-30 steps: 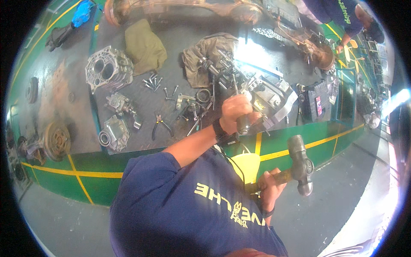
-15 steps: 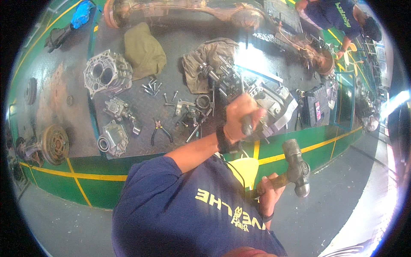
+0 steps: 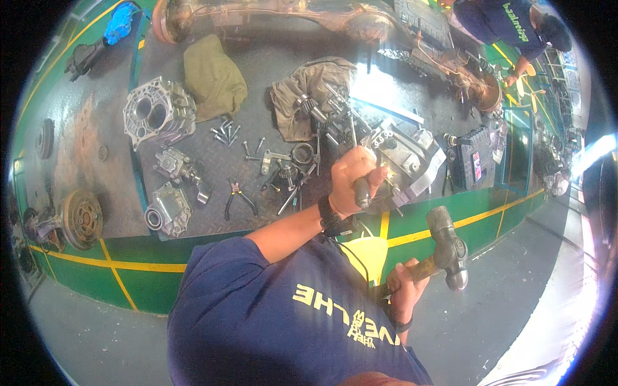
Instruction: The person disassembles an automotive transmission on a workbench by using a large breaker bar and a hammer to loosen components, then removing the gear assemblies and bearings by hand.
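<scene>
My left hand (image 3: 351, 183) is closed around a rod-like tool (image 3: 362, 194), whose thick, rounded grey end sticks out towards me. Its thin shaft points away, to the gear shafts (image 3: 341, 119) beside a silver gearbox housing (image 3: 412, 154); whether the tip touches anything I cannot tell. Lower right, in front of my body, my right hand (image 3: 405, 286) grips a ball-peen hammer (image 3: 449, 251) by its wooden handle, close below the head. The hammer is apart from the tool and the housing.
Left on the bench lie another housing (image 3: 158, 112), olive cloth (image 3: 215, 80), bolts (image 3: 225, 132), pliers (image 3: 238, 198) and smaller castings (image 3: 168, 209). A rusty axle (image 3: 309, 16) spans the back. Right are a black case (image 3: 476, 157) and another person (image 3: 502, 29) bending over.
My left hand has shifted slightly left, and the tool's thick end has tilted down and left. The hammer in my right hand has risen a little.
</scene>
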### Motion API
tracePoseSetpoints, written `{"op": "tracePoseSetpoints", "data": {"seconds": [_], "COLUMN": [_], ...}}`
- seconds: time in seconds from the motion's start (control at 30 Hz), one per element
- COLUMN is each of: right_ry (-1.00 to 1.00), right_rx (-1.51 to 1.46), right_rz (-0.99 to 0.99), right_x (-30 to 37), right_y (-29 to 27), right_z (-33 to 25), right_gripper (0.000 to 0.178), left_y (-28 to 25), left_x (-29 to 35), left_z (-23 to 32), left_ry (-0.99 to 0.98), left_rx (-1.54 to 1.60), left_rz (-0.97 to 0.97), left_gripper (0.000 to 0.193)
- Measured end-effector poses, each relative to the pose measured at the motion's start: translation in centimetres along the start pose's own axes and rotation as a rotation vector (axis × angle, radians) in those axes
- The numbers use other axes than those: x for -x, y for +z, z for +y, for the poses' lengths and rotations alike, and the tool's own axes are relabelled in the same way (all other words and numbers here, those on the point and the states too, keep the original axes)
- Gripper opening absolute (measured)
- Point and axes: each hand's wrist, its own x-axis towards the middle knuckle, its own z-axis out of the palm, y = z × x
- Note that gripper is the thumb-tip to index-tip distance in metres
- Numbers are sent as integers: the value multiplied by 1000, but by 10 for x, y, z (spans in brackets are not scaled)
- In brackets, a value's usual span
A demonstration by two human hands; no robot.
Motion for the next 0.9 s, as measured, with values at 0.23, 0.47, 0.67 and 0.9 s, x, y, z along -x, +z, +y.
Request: {"op": "tracePoseSetpoints", "data": {"seconds": [0.23,0.47,0.67,0.9], "right_ry": [-39,54,21,34], "right_rx": [119,-38,35,32], "right_rz": [-2,-25,-26,16], "right_x": [-5,-13,-12,-10], "right_y": [-5,10,5,-1], "right_z": [9,-2,7,2], "right_gripper": [23,18,21,22], "left_y": [5,21,24,28], "left_x": [-9,-1,15,3], "left_z": [12,6,1,9], "left_ry": [-179,-172,-30,165], "left_rx": [-54,-174,-135,-26], "left_rz": [134,-88,-144,-88], "left_gripper": [31,35,29,38]}}
